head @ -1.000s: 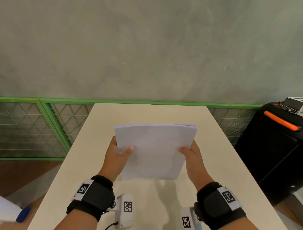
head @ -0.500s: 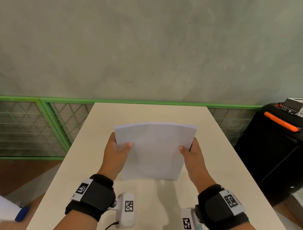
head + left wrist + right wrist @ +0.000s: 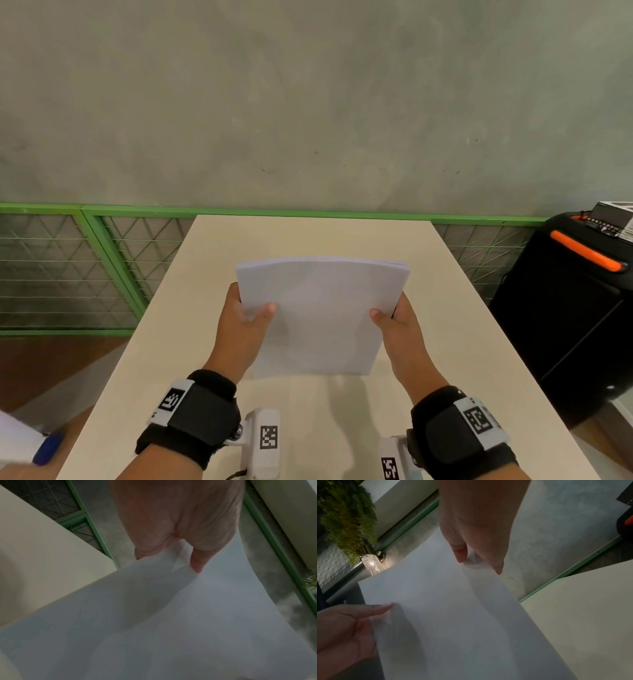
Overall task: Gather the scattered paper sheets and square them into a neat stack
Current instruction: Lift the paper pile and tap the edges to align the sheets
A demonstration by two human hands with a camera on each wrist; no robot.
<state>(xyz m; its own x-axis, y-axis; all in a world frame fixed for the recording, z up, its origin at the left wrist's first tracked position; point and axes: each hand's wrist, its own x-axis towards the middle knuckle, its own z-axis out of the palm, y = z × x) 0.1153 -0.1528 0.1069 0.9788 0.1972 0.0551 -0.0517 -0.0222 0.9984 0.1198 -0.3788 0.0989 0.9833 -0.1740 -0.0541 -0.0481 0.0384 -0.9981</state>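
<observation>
Tabletop (image 3: pixel 462 342) carried nothing loose; you held the paper stack (image 3: pixel 318 318) upright over its middle. Light and floppy, it bowed, so side edges suited. Left hand (image 3: pixel 239 325) and right hand (image 3: pixel 400 325) each pinched one, thumbs in front.

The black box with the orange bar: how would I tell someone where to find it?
Start at the pale table in front of the grey wall and look past its right edge. There stands the black box, beside the green mesh fence. It is the only dark thing there, with an orange bar across its top.
</observation>
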